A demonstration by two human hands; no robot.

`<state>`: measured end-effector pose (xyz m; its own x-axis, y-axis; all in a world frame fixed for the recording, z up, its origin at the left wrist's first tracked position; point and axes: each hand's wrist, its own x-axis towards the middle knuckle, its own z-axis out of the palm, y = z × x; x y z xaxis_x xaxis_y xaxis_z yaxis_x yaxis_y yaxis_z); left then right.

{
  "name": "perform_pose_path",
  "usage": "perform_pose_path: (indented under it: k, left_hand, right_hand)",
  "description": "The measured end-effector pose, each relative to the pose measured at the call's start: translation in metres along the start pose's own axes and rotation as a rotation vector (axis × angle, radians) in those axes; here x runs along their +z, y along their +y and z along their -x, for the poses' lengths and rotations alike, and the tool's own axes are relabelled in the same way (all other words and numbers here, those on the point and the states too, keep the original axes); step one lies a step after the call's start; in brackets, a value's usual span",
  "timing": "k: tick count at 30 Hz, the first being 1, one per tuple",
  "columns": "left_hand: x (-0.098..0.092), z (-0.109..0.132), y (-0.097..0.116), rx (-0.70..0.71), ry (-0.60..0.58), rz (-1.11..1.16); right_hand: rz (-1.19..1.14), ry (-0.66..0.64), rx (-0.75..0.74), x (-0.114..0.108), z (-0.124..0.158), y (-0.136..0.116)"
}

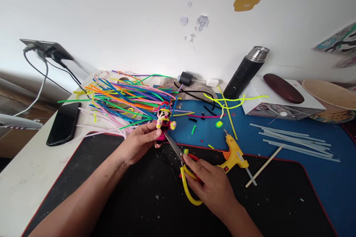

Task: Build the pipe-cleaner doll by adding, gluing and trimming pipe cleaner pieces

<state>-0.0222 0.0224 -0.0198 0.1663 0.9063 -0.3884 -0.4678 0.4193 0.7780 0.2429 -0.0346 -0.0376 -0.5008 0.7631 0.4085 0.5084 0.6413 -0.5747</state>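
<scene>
My left hand (138,141) is closed round a small pipe-cleaner figure (164,119) with a pale face, colourful headpiece and pink body, held upright over the black mat's far edge. In my right hand (213,184) are scissors (182,163) with yellow and red handles, my fingers through the loops. The blades point up and left, their tips touching the figure's lower body. A yellow glue gun (235,154) lies just right of my right hand, nozzle pointing away.
A heap of coloured pipe cleaners (125,100) lies behind the figure. A black phone (63,123) rests at left, a black flask (244,72) and white box (280,100) at back right. Glue sticks (294,141) lie on the blue mat (314,181). Black mat (139,200) underneath.
</scene>
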Motion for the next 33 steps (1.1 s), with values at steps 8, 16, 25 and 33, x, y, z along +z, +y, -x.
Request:
perform_pose_path:
  k: [8, 16, 25, 33]
  left_hand:
    - [0.0004, -0.0025, 0.0016, 0.030, -0.008, 0.018]
    - [-0.0017, -0.0010, 0.0035, 0.060, -0.016, 0.021]
    - [-0.0008, -0.0004, 0.0035, 0.049, -0.014, 0.016]
    - [0.0053, 0.0007, -0.0007, 0.024, -0.022, 0.097]
  right_hand:
    - [-0.008, 0.011, 0.007, 0.0002, 0.0011, 0.0000]
    - [-0.031, 0.023, 0.015, 0.0012, 0.0025, 0.0007]
    - [-0.007, 0.007, 0.035, 0.0015, 0.0011, 0.0006]
    - [-0.015, 0.007, 0.063, 0.0031, 0.0040, -0.0006]
